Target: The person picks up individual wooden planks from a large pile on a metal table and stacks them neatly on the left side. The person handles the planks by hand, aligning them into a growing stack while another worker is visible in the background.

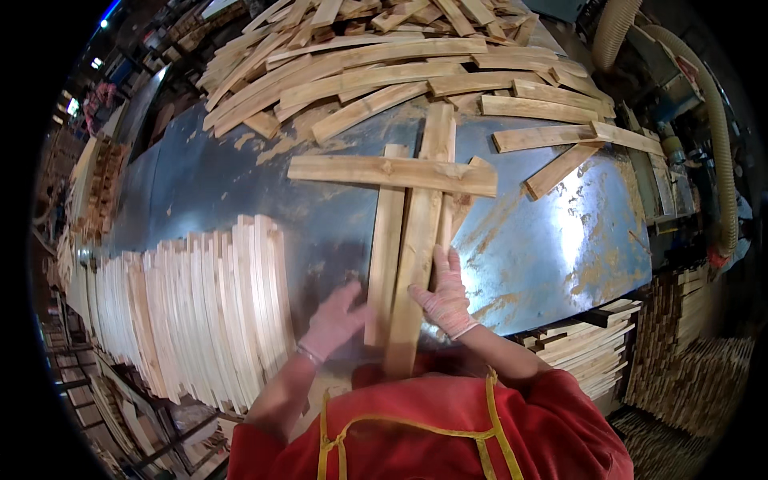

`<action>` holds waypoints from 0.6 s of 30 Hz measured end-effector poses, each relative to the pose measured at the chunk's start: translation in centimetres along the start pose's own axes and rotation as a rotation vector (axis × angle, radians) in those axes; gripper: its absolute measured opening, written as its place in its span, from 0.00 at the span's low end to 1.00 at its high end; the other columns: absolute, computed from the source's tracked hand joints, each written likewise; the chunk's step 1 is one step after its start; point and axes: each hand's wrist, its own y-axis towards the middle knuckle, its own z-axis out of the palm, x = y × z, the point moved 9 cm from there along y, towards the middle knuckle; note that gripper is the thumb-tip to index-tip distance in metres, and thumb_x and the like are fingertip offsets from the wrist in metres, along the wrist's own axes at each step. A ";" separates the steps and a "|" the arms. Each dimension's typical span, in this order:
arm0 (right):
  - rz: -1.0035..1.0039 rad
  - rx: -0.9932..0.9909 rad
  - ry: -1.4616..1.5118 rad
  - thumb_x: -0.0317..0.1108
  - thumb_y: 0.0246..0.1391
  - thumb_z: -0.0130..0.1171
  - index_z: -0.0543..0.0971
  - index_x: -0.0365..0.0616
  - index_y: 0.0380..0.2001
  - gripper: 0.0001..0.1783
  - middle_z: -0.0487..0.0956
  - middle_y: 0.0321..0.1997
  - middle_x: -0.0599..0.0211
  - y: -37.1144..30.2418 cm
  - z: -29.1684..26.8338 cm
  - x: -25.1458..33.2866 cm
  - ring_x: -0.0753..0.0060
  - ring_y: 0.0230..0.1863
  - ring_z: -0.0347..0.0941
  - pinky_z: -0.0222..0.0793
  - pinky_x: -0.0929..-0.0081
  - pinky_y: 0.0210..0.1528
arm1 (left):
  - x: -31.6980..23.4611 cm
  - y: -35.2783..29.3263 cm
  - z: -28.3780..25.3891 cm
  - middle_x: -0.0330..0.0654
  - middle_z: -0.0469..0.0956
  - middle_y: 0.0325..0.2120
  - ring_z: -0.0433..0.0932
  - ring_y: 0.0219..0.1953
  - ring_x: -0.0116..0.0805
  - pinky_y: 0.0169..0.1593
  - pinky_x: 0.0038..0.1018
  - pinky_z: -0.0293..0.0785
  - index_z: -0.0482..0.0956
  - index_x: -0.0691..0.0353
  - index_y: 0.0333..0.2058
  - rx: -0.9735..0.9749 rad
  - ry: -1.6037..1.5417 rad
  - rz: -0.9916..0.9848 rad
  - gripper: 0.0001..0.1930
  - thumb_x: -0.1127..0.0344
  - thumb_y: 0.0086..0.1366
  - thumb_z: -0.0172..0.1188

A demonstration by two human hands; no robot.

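Note:
In front of me several wooden boards lie lengthwise on the metal table. My right hand [446, 298], in a pale glove, grips a long wooden board [420, 232], thumb on top and fingers along its right side. The board's near end reaches the table's front edge. Left of it lies another board [386, 248]. My gloved left hand [334, 318] is beside that one's near end, fingers apart; whether the fingertips touch it I cannot tell. A crosswise board [392, 172] rests over the far part of these boards, and a short piece [472, 196] sticks out under its right end.
A large heap of loose boards [360, 76] covers the table's far side. Upright strips [192, 312] stand in a tight row at left. Sawdust streaks the metal table [528, 264]. Stacked boards [588, 344] sit at its right front; ribbed hoses [716, 144] hang at far right.

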 end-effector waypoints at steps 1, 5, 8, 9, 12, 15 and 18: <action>-0.087 0.146 -0.166 0.46 0.49 0.77 0.65 0.41 0.76 0.54 0.60 0.78 0.32 -0.5 0.5 3.7 0.37 0.77 0.61 0.62 0.59 0.77 | 0.6 1.1 -0.9 0.55 0.77 0.63 0.74 0.66 0.54 0.70 0.35 0.68 0.72 0.57 0.70 -0.037 -0.160 -0.054 0.36 0.44 0.68 0.63; -0.412 0.654 -0.136 0.46 0.58 0.66 0.72 0.44 0.70 0.39 0.72 0.72 0.48 -4.2 3.4 9.4 0.35 0.71 0.67 0.63 0.54 0.75 | 1.9 4.7 -0.4 0.58 0.72 0.69 0.70 0.72 0.54 0.73 0.36 0.64 0.65 0.61 0.74 -0.086 -0.561 -0.140 0.44 0.41 0.68 0.63; -0.373 0.640 -0.308 0.50 0.57 0.70 0.77 0.41 0.62 0.35 0.77 0.68 0.50 2.1 -0.6 14.1 0.50 0.71 0.70 0.64 0.56 0.73 | 2.6 5.8 0.1 0.60 0.70 0.71 0.68 0.74 0.53 0.73 0.40 0.65 0.59 0.61 0.77 -0.049 -0.226 -0.205 0.51 0.36 0.64 0.65; -0.527 0.356 -0.480 0.51 0.56 0.71 0.78 0.41 0.61 0.35 0.78 0.65 0.50 5.4 -3.2 15.4 0.49 0.70 0.72 0.66 0.56 0.70 | 0.6 4.5 -0.5 0.60 0.69 0.71 0.68 0.74 0.53 0.73 0.41 0.65 0.56 0.60 0.78 -0.048 -0.167 -0.259 0.54 0.34 0.63 0.66; -0.671 -0.332 -0.873 0.54 0.54 0.67 0.81 0.41 0.57 0.34 0.84 0.57 0.51 14.2 -8.1 13.0 0.46 0.62 0.78 0.71 0.58 0.66 | -1.8 3.7 0.2 0.58 0.64 0.74 0.69 0.72 0.56 0.71 0.43 0.68 0.44 0.57 0.81 -0.112 0.051 -0.307 0.64 0.30 0.57 0.70; -0.104 0.535 -0.640 0.51 0.53 0.71 0.82 0.39 0.55 0.33 0.87 0.49 0.52 17.2 -5.5 9.5 0.46 0.51 0.83 0.77 0.58 0.60 | -2.8 3.1 0.0 0.57 0.63 0.74 0.71 0.70 0.57 0.70 0.43 0.69 0.42 0.57 0.81 -0.165 0.171 -0.379 0.66 0.32 0.56 0.72; 0.022 0.624 0.016 0.46 0.53 0.75 0.82 0.36 0.56 0.33 0.87 0.46 0.56 14.5 -4.0 4.6 0.55 0.45 0.84 0.80 0.63 0.52 | -3.9 2.9 -0.5 0.59 0.68 0.70 0.73 0.69 0.55 0.69 0.40 0.71 0.46 0.59 0.80 -0.190 0.132 -0.383 0.64 0.37 0.56 0.75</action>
